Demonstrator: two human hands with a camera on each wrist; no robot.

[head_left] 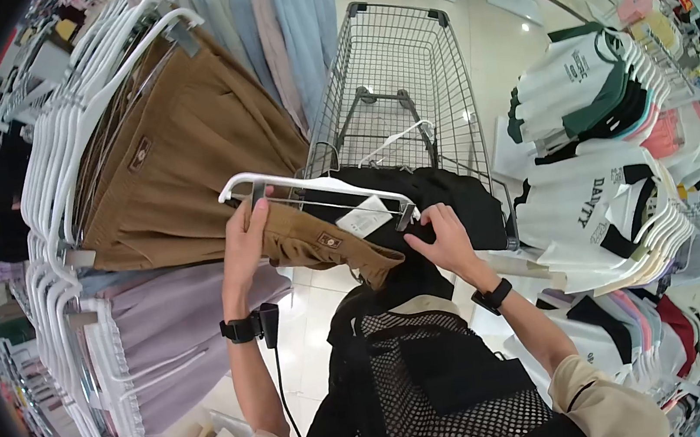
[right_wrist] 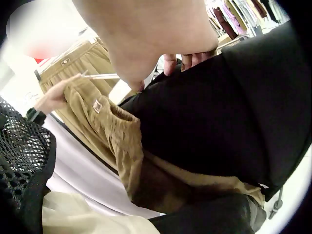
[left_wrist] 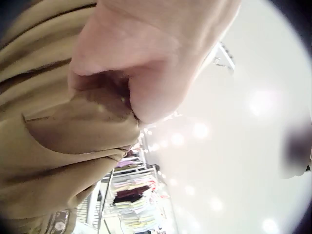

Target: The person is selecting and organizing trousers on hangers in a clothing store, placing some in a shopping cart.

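Brown pants (head_left: pixel 309 237) with a small patch on an elastic waistband hang from the left clip of a white hanger (head_left: pixel 320 185). My left hand (head_left: pixel 241 245) pinches the waistband corner beside that clip, thumb in front. In the left wrist view the hand (left_wrist: pixel 141 58) covers the clip, with brown folds below it. The waistband's other end droops free below the right clip (head_left: pixel 406 214). My right hand (head_left: pixel 449 245) is beside that clip, thumb and loosely bent fingers apart. Behind lie black garments (head_left: pixel 453 201) and a white tag (head_left: pixel 365 217).
A wire shopping cart (head_left: pixel 391 56) stands ahead, the black garments and another white hanger (head_left: pixel 393 141) at its near end. On the left is a rack with brown pants (head_left: pixel 192 142) and lilac clothes (head_left: pixel 182 344). Printed shirts (head_left: pixel 588 198) hang on the right.
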